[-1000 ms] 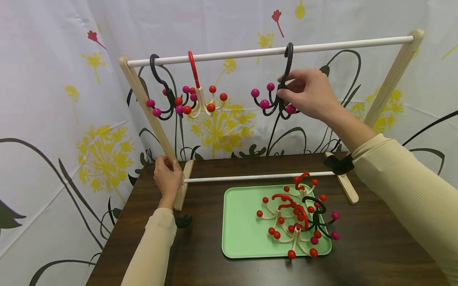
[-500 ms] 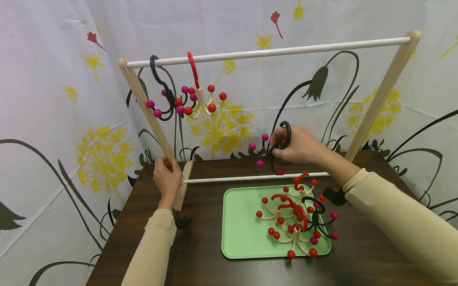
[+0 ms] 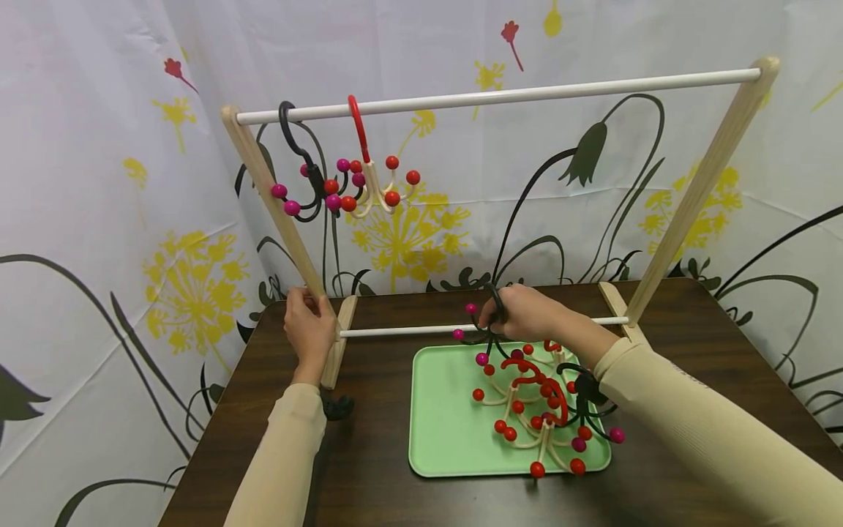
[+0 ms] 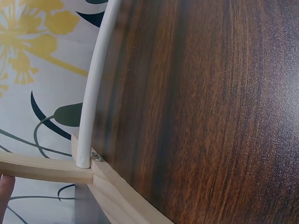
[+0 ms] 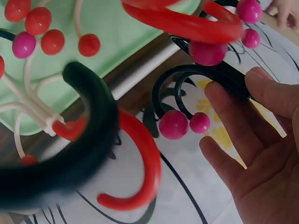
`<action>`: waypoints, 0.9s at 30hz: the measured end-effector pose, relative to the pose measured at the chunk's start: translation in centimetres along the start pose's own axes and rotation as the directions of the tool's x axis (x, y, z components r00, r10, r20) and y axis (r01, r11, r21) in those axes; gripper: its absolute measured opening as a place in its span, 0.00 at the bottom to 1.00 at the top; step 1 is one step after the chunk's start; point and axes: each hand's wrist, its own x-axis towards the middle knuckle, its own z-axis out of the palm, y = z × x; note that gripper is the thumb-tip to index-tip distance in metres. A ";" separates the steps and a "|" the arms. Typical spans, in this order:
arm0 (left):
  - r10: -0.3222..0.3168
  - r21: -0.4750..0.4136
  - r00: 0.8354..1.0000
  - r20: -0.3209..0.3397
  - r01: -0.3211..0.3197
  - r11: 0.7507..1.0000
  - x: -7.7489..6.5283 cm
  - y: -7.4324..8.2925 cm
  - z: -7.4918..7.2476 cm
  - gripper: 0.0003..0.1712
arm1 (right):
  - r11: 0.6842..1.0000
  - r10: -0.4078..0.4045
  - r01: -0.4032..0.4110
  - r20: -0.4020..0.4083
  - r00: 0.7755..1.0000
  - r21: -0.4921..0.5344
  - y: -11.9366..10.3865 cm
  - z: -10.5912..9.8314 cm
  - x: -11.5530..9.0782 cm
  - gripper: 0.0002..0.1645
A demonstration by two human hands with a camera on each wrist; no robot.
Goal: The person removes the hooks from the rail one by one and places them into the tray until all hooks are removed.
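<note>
In the head view, my right hand pinches a black multi-arm hook hanger with magenta balls, just above the tray's back edge. The right wrist view has its black stem between thumb and fingers. My left hand grips the left wooden post of a rack near its foot; only a fingertip appears in the left wrist view. From the rack's white top rod hang a black hanger and a cream hanger with a red hook.
A light green tray lies on the dark wooden table, with several hangers, cream ones and a black one, clustered on its right side. A white lower rod crosses behind it. A patterned curtain stands behind the rack.
My right hand has lifted the black hanger off the top rod and brought it down and slightly left to the tray's back edge. My left hand has stayed on the post.
</note>
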 end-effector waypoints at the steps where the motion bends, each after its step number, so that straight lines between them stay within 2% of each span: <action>1: -0.001 0.001 1.000 0.000 0.001 1.000 0.0 0.0 0.0 0.09 | 1.000 0.004 -0.004 0.012 1.000 -0.010 0.1 0.2 0.1 0.08; 9: -0.003 0.008 1.000 0.003 0.003 1.000 0.0 0.0 0.0 0.10 | 0.995 0.099 -0.098 0.074 0.992 -0.015 0.9 1.5 0.2 0.07; 22: 0.005 -0.003 1.000 -0.005 -0.005 1.000 0.1 0.0 0.1 0.10 | 0.990 0.132 -0.135 0.092 0.987 0.031 1.7 2.6 0.0 0.08; 27: 0.006 -0.006 1.000 -0.005 -0.006 1.000 0.0 -0.1 0.1 0.10 | 0.986 0.151 -0.159 0.138 0.979 0.050 1.7 2.9 -0.1 0.10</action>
